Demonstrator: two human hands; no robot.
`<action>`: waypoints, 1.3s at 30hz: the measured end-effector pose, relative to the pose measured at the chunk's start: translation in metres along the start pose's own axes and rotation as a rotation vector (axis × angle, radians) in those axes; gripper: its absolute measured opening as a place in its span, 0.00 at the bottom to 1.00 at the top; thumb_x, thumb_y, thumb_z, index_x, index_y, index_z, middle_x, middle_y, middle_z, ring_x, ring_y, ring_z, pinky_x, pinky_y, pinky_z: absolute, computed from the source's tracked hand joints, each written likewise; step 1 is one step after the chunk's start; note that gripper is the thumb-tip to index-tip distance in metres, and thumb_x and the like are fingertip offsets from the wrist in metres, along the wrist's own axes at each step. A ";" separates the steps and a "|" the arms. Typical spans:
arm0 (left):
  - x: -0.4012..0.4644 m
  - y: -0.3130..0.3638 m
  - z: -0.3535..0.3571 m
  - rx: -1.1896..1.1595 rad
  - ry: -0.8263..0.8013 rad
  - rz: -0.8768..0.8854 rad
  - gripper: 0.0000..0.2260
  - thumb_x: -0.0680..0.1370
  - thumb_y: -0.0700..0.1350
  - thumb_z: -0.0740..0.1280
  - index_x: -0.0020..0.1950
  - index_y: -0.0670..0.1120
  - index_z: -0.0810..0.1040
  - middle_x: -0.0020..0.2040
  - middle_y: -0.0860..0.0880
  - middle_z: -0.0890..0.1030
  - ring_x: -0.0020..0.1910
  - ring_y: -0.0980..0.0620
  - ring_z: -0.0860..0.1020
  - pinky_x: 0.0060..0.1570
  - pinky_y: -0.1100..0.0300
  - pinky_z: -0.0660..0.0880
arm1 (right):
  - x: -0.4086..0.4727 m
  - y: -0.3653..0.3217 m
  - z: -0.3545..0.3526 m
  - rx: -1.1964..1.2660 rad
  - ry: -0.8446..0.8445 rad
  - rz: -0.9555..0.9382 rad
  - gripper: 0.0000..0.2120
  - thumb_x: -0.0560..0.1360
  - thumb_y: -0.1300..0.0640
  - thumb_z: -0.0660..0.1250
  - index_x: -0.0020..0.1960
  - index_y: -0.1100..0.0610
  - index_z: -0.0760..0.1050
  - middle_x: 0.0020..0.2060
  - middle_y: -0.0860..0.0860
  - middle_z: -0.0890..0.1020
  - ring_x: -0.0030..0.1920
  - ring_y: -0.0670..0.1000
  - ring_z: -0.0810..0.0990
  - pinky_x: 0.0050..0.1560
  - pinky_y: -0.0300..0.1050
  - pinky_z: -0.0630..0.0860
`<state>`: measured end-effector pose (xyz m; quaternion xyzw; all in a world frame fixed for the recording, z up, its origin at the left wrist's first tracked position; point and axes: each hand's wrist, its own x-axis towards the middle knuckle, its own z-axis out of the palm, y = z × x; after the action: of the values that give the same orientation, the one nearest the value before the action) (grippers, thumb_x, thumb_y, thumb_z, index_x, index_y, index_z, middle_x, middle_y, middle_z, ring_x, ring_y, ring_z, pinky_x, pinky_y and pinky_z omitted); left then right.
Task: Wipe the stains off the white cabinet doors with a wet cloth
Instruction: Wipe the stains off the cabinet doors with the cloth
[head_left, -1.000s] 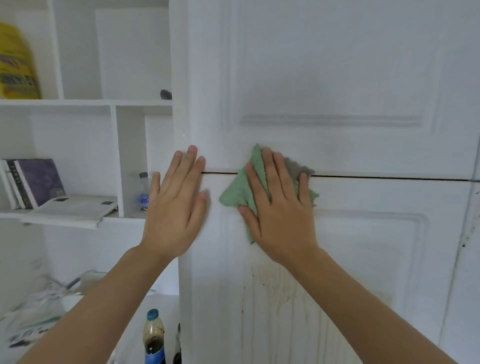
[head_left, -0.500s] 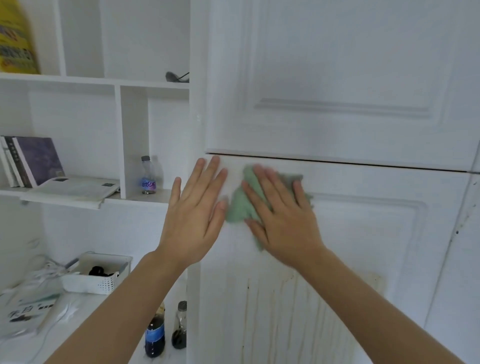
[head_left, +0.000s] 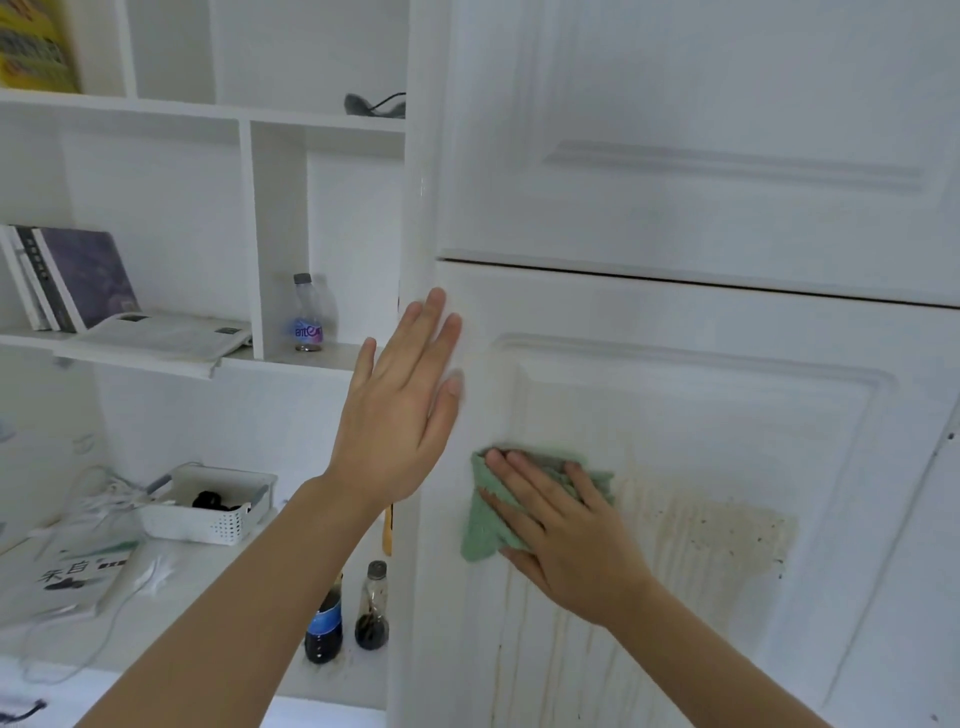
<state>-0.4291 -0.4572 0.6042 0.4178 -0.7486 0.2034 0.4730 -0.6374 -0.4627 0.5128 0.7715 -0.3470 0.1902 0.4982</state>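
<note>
In the head view, the wiping step was in hand. At lower centre of the frame the right hand (head_left: 561, 530) lay flat with fingers straight, pressing the green cloth (head_left: 485, 525) against the lower cabinet door (head_left: 727, 415). The left hand (head_left: 400, 405) was spread flat, fingers straight, braced on the door's left edge at centre frame. Just right of the cloth sat a brownish stain patch (head_left: 717, 530) with dark specks (drip streaks ran below it). The next move likely called for firm strokes rightward across that patch. The cloth looked crumpled and soft.
</note>
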 end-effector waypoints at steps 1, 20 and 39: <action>-0.001 0.001 0.000 -0.009 0.000 -0.001 0.23 0.81 0.51 0.46 0.75 0.47 0.57 0.76 0.51 0.52 0.75 0.55 0.50 0.70 0.49 0.49 | 0.010 0.009 -0.006 -0.006 0.030 0.007 0.28 0.78 0.44 0.54 0.75 0.54 0.58 0.75 0.51 0.56 0.74 0.50 0.57 0.70 0.55 0.54; -0.013 0.031 0.012 -0.027 -0.014 0.086 0.23 0.80 0.48 0.49 0.75 0.46 0.56 0.76 0.51 0.50 0.76 0.53 0.46 0.70 0.48 0.47 | -0.025 0.004 0.008 -0.046 -0.011 -0.063 0.25 0.81 0.43 0.48 0.76 0.49 0.54 0.76 0.48 0.54 0.76 0.50 0.52 0.73 0.55 0.47; 0.009 0.082 0.052 -0.064 -0.020 0.217 0.23 0.79 0.47 0.51 0.74 0.44 0.60 0.76 0.47 0.55 0.75 0.49 0.49 0.71 0.44 0.46 | -0.087 0.056 0.002 -0.044 -0.013 0.067 0.25 0.81 0.42 0.47 0.76 0.48 0.51 0.76 0.49 0.51 0.76 0.50 0.50 0.73 0.55 0.46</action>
<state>-0.5262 -0.4505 0.5956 0.3209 -0.8002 0.2254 0.4539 -0.7380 -0.4492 0.4919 0.7497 -0.3798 0.1940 0.5060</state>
